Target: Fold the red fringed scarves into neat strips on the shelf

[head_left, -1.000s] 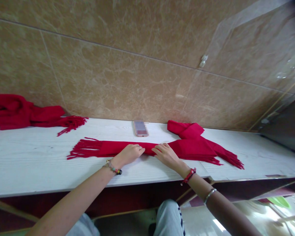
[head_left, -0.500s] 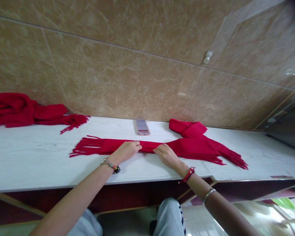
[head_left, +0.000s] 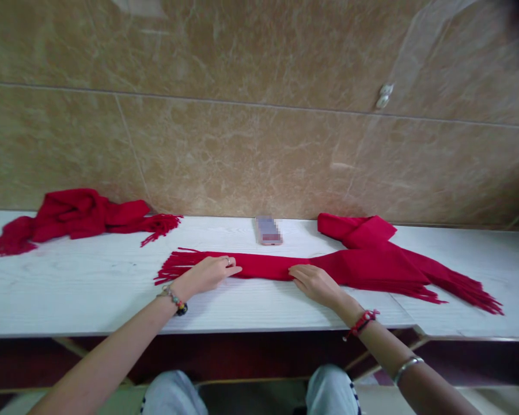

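A red fringed scarf (head_left: 268, 267) lies in a narrow, flat strip along the white countertop in front of me, its tassels spread at the left end. My left hand (head_left: 207, 274) rests on the strip near those tassels, fingers closed on the fabric. Farther right, my right hand (head_left: 315, 282) has its fingers together on the scarf's near edge, with the thumb hidden. Beyond that hand the cloth widens and ends in more fringe. A folded red length (head_left: 358, 230) lies behind and runs out to the right; I cannot tell if it is the same scarf.
Another red scarf (head_left: 86, 216) sits crumpled at the back left. A phone (head_left: 268, 231) with a blurred screen lies against the tan tiled wall (head_left: 242, 155). The white countertop (head_left: 90, 294) has its front edge just before my knees.
My left hand has slid left along the scarf, widening the gap between my hands. The right hand stays at about the same place on the cloth. The view has turned left.
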Available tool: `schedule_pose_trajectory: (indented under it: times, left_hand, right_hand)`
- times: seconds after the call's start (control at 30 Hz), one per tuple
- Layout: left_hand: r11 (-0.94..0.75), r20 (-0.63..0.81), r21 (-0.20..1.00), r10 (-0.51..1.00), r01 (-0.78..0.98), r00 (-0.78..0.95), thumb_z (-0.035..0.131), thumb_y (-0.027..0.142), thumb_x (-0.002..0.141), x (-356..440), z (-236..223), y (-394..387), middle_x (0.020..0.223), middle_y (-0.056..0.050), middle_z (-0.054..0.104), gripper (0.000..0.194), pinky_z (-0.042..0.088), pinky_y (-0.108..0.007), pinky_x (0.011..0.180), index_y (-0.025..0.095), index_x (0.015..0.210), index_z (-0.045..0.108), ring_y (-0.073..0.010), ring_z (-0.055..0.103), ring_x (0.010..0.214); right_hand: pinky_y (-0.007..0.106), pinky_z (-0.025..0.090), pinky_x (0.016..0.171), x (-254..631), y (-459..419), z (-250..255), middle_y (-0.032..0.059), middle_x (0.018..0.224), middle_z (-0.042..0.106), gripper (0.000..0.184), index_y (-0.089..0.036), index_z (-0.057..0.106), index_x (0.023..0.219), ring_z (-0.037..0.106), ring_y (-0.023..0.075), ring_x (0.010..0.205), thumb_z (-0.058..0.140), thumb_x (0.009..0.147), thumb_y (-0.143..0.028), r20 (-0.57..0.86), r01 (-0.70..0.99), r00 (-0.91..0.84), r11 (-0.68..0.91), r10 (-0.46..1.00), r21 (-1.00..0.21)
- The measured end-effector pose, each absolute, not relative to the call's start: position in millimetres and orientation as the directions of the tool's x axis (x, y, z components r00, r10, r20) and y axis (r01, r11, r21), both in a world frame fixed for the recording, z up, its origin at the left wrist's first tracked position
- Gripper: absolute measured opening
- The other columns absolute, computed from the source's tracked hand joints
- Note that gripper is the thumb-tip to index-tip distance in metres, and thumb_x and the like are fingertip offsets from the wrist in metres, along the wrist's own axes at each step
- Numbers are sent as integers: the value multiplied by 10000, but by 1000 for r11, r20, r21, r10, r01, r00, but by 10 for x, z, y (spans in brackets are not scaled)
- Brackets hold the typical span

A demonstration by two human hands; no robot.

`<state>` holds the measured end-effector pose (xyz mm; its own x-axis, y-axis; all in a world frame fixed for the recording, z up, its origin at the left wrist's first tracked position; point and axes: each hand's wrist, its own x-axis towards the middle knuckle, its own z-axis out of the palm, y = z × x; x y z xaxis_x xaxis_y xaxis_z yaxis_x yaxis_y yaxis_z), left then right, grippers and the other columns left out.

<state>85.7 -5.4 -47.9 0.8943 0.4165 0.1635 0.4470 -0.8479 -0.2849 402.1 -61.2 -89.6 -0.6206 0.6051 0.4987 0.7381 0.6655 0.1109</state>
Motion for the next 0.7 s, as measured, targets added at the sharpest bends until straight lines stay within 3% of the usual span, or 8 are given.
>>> schedule_pose_trajectory:
  times: [0.23, 0.4, 0.57, 0.7]
  left_hand:
    - [-821, 202, -328, 422, 467, 884, 460, 71, 833, 815, -543, -16, 838, -53, 627, 209, 479, -258, 670, 137, 994, 577, -163, 592, 793]
    - [-844, 257, -268, 401, 464, 879, 449, 30, 824, 795, -604, 22, 883, -63, 654, 241, 484, -259, 704, 129, 1007, 571, -154, 609, 821]
    - [-836, 265, -239, 433, 494, 862, 427, 26, 825, 767, -663, 34, 959, -82, 645, 288, 484, -279, 745, 136, 1060, 552, -162, 608, 859]
    - [-820, 270, -203, 479, 535, 835, 416, 20, 821, 754, -681, 39, 973, -79, 640, 322, 478, -279, 774, 140, 1094, 538, -157, 598, 889]
  right_hand:
    - [340, 474, 758, 3890, -632, -795, 104, 950, 637, 243, -140, 569, 1034, 582, 193, 871, 432, 836, -111, 498, 719, -665, 658, 557, 224]
    - [324, 450, 690, 3418, -543, -693, 83, 864, 618, 177, -143, 578, 979, 563, 198, 802, 473, 837, -159, 437, 721, -685, 627, 582, 295]
    - [311, 430, 677, 3030, -385, -719, 80, 851, 595, 215, -132, 555, 983, 541, 202, 790, 543, 817, -269, 451, 751, -653, 599, 609, 278]
    - [285, 413, 649, 2979, -308, -790, 50, 774, 577, 94, -142, 562, 822, 529, 169, 723, 472, 849, -145, 423, 722, -685, 629, 593, 289]
